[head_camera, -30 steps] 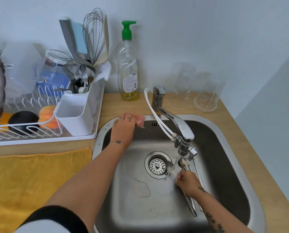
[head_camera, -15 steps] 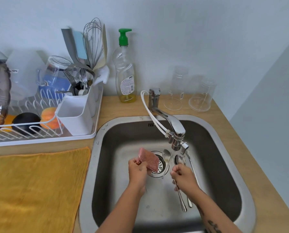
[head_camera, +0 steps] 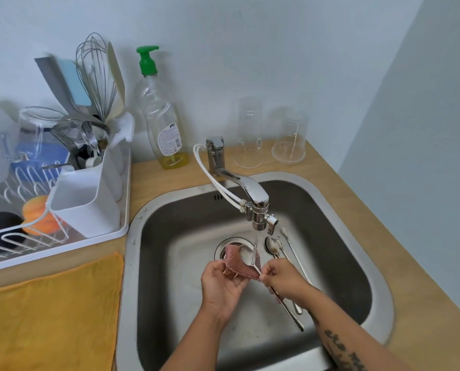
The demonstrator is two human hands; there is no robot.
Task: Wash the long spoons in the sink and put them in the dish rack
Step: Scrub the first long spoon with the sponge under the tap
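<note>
L hand (head_camera: 223,285) fingers clamp pink mesh scrubber (head_camera: 241,267); R hand (head_camera: 285,279) fingers pinch long spoon (head_camera: 246,255) handle, bowl under faucet (head_camera: 253,191) stream. Spare spoons (head_camera: 273,246) at 3 o'clock, in sink (head_camera: 357,236).

Over the steel sink (head_camera: 132,236), the left hand (head_camera: 222,283) holds a pink mesh scrubber (head_camera: 237,266) under the bowl of a long spoon (head_camera: 246,255). The right hand (head_camera: 282,279) pinches the spoon's handle. Water from the faucet (head_camera: 250,188) falls onto the bowl. More spoons (head_camera: 273,246) lie on the sink floor to the right. The dish rack (head_camera: 124,183) stands on the counter at far left, with a yellow cloth (head_camera: 49,311) nearer.
</note>
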